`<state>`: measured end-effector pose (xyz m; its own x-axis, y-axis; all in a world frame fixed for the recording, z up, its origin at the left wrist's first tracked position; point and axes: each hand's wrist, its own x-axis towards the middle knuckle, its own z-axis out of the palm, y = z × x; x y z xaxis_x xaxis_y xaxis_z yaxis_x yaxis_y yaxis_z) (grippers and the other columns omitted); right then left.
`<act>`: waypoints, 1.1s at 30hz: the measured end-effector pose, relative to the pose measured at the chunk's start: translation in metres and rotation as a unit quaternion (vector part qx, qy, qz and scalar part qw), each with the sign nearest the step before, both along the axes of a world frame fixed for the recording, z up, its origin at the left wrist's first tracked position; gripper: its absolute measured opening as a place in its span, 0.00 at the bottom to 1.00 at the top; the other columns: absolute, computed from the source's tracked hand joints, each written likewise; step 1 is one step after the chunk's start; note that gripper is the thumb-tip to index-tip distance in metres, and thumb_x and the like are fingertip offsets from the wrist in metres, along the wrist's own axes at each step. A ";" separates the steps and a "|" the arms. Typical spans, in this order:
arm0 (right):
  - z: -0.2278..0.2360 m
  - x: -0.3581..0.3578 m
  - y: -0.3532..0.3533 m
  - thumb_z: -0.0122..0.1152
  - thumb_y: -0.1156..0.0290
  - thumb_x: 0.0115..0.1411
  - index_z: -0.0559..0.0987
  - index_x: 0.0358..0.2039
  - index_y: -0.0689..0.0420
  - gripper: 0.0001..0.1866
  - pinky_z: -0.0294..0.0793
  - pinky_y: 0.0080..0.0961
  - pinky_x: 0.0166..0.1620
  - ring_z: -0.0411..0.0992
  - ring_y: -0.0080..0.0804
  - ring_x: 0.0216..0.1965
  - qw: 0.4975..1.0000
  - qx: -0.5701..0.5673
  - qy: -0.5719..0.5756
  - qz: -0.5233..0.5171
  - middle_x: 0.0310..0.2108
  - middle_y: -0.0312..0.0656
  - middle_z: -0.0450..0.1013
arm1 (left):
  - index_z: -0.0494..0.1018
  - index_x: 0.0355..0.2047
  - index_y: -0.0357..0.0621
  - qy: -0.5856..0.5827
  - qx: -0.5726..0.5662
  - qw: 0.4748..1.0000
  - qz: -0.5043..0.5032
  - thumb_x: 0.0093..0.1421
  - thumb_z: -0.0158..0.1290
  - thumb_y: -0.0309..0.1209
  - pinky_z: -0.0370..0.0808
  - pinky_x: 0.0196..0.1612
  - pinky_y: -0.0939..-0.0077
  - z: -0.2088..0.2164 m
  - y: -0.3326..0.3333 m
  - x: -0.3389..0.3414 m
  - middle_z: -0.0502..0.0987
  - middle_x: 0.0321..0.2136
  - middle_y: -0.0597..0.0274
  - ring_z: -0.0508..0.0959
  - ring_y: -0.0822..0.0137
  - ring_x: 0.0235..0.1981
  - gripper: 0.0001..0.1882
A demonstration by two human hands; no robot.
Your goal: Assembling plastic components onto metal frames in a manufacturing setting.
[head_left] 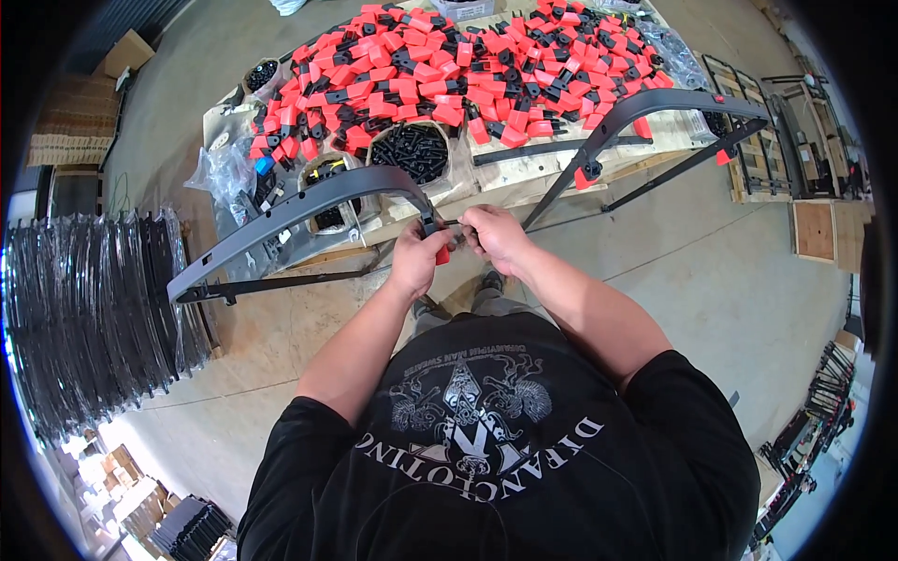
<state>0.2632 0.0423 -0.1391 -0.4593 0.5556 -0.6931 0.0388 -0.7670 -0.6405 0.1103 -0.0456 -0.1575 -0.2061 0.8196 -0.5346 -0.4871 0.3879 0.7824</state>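
My left hand (418, 258) is closed around the near end of a dark grey curved frame (281, 217), where a small red and black plastic piece (442, 254) shows below the fingers. Close by on the right, my right hand (492, 236) is closed in a pinch. Whatever lies between its fingertips is too small to make out. The curved frame stretches left from my hands, with a thin black bar (299, 282) beneath it. Another dark curved frame (645, 105) rests along the table's right side, with red pieces attached to it.
A big heap of red and black plastic pieces (412, 70) covers the table (374, 224). A sack of black parts (409, 154) and a bag with mixed small parts (327, 192) sit at its front. Wrapped black frames (89, 318) stand left; a wooden crate (831, 234) stands right.
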 end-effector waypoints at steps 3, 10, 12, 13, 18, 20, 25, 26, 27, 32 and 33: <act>-0.001 -0.011 0.001 0.59 0.68 0.60 0.76 0.30 0.57 0.06 0.62 0.25 0.26 0.64 0.23 0.22 1.000 0.007 0.004 -0.018 0.25 0.34 0.70 | 0.73 0.43 0.35 -0.037 0.009 0.999 0.006 0.59 0.59 0.23 0.75 0.40 0.74 -0.004 0.001 -0.002 0.79 0.35 0.61 0.79 0.68 0.34 0.12; -0.001 -0.018 0.005 0.59 0.70 0.61 0.76 0.30 0.57 0.05 0.63 0.25 0.27 0.65 0.23 0.22 0.999 0.030 0.018 -0.014 0.25 0.34 0.70 | 0.77 0.41 0.34 -0.119 0.037 0.992 -0.024 0.60 0.58 0.22 0.75 0.48 0.72 -0.007 0.005 -0.016 0.82 0.41 0.56 0.80 0.67 0.40 0.09; -0.004 -0.018 0.009 0.59 0.70 0.61 0.76 0.29 0.57 0.05 0.63 0.25 0.27 0.65 0.23 0.22 0.999 0.023 0.032 -0.004 0.24 0.34 0.69 | 0.76 0.45 0.34 -0.171 -0.008 0.984 -0.044 0.63 0.57 0.25 0.76 0.53 0.68 0.000 0.007 -0.018 0.81 0.41 0.56 0.81 0.65 0.43 0.11; -0.004 -0.019 0.010 0.59 0.69 0.61 0.76 0.29 0.56 0.05 0.63 0.25 0.26 0.65 0.23 0.22 0.999 0.015 0.048 0.008 0.24 0.34 0.69 | 0.76 0.45 0.34 -0.172 -0.008 0.984 -0.043 0.63 0.57 0.25 0.76 0.53 0.68 0.001 0.005 -0.019 0.81 0.41 0.56 0.81 0.65 0.43 0.11; -0.007 -0.018 0.025 0.59 0.70 0.61 0.76 0.29 0.55 0.05 0.62 0.24 0.26 0.65 0.23 0.23 0.998 -0.009 0.048 0.048 0.24 0.33 0.69 | 0.72 0.52 0.38 -0.208 -0.054 0.974 -0.072 0.68 0.54 0.31 0.80 0.50 0.68 -0.009 -0.003 -0.028 0.79 0.44 0.58 0.82 0.64 0.43 0.15; -0.010 -0.015 0.027 0.59 0.70 0.61 0.75 0.29 0.55 0.05 0.62 0.24 0.26 0.65 0.23 0.23 0.996 -0.016 0.059 0.065 0.25 0.33 0.69 | 0.72 0.52 0.39 -0.184 -0.066 0.977 -0.087 0.69 0.53 0.33 0.80 0.49 0.67 -0.007 -0.005 -0.028 0.79 0.44 0.58 0.82 0.64 0.43 0.15; -0.007 -0.020 0.023 0.63 0.63 0.64 0.76 0.29 0.55 0.11 0.60 0.22 0.26 0.64 0.21 0.23 0.992 -0.031 0.088 0.091 0.24 0.32 0.68 | 0.70 0.52 0.39 -0.165 -0.059 0.976 -0.131 0.71 0.50 0.37 0.80 0.45 0.68 0.000 -0.009 -0.031 0.79 0.44 0.57 0.81 0.65 0.41 0.16; -0.011 -0.020 0.024 0.63 0.63 0.64 0.76 0.29 0.55 0.11 0.60 0.22 0.26 0.64 0.21 0.23 0.991 -0.032 0.089 0.092 0.24 0.32 0.68 | 0.70 0.52 0.40 -0.161 -0.053 0.977 -0.131 0.71 0.50 0.38 0.79 0.44 0.69 0.000 -0.009 -0.029 0.79 0.43 0.58 0.81 0.65 0.40 0.16; -0.018 -0.019 0.026 0.63 0.61 0.65 0.76 0.29 0.55 0.12 0.59 0.21 0.25 0.63 0.21 0.22 0.988 -0.043 0.100 0.106 0.24 0.32 0.68 | 0.70 0.52 0.40 -0.157 -0.047 0.978 -0.131 0.72 0.49 0.38 0.79 0.42 0.69 0.001 -0.008 -0.028 0.79 0.42 0.58 0.81 0.65 0.39 0.16; -0.004 -0.021 0.029 0.63 0.57 0.67 0.75 0.30 0.54 0.15 0.56 0.19 0.24 0.61 0.19 0.20 0.981 -0.020 -0.014 0.190 0.24 0.31 0.67 | 0.70 0.53 0.40 -0.149 -0.066 0.980 -0.115 0.71 0.50 0.37 0.79 0.42 0.69 -0.004 -0.014 -0.033 0.79 0.44 0.56 0.82 0.64 0.39 0.16; -0.005 -0.022 0.027 0.60 0.53 0.67 0.75 0.30 0.53 0.17 0.57 0.20 0.24 0.61 0.20 0.21 0.979 -0.039 -0.009 0.200 0.24 0.31 0.67 | 0.69 0.54 0.40 -0.149 -0.068 0.980 -0.110 0.71 0.50 0.37 0.80 0.42 0.69 -0.003 -0.014 -0.033 0.79 0.44 0.56 0.82 0.64 0.39 0.17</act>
<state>0.2414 0.0693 -0.1445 -0.6174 0.2792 -0.7354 0.3562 -0.7343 -0.5779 0.0773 -0.0600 -0.1602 0.1497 0.7439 -0.6513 -0.5794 0.5998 0.5519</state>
